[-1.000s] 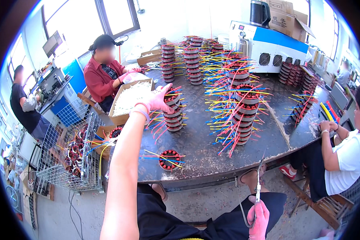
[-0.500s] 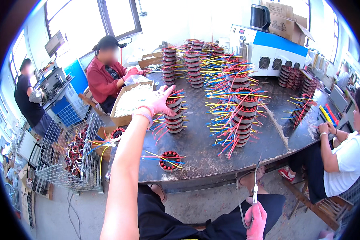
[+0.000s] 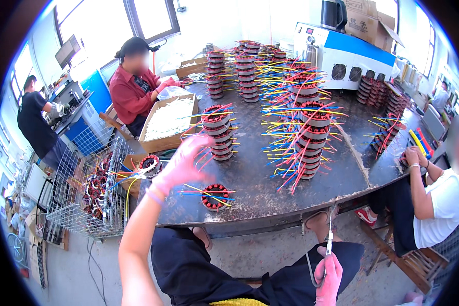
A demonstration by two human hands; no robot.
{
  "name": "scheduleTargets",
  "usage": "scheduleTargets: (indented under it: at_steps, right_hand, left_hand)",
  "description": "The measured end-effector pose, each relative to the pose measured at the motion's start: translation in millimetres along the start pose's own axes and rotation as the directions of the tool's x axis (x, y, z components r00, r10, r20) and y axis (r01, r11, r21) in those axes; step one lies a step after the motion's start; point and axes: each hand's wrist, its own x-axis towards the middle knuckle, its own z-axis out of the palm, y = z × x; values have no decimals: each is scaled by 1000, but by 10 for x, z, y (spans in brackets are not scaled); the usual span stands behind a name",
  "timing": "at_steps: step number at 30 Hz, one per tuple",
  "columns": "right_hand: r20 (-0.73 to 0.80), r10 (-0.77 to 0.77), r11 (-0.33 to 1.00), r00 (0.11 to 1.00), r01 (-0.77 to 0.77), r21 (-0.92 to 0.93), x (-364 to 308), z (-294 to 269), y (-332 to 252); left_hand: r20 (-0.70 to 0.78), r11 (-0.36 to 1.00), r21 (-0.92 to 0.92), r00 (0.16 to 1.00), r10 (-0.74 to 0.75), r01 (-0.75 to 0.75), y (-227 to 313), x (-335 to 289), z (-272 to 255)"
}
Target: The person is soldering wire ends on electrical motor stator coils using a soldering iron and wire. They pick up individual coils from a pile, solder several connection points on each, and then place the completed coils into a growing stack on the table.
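Note:
My left hand [image 3: 184,167], in a pink glove, hangs over the table's near left part with its fingers spread and nothing in them. Just beyond it stands a short stack of motor stators [image 3: 220,136], grey rings with red windings and coloured leads. A single stator [image 3: 215,197] lies flat near the table edge, close to that hand. Low over my lap, my right hand [image 3: 329,278], also gloved in pink, is closed around a slim metal scissor-like tool [image 3: 330,240] pointing up and away. Its exact kind is hard to make out.
Taller stator stacks [image 3: 311,140] bristle with wires across the dark table [image 3: 250,168]. A cardboard box of white pieces [image 3: 193,113] sits at the left, beyond a wire basket [image 3: 86,217] and another stator [image 3: 150,166]. Co-workers sit across the left and at the right.
My left hand has come off the top of the short stator stack and moved nearer and to the left, fingers spread. My right hand keeps the tool, almost in place.

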Motion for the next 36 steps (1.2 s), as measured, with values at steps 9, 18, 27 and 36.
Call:
scheduleTargets:
  at_steps: [9,18,27,36]
  right_hand:
    - [73,23,1000,997,-22,-15,-36,108,69]
    - [71,-41,998,997,44,-43,-4,63,63]
    - [69,-47,999,997,46,16,6,93,70]
    - [48,-79,995,996,82,-61,46,44,-4]
  left_hand:
    - [326,980,175,933,-152,98,-63,-722,643]
    - [37,995,-52,996,-78,79,375,32,-477]
    - [38,949,-138,959,-282,284,-422,1084,-699]
    - [118,956,101,951,-286,275,-480,1165,-466]
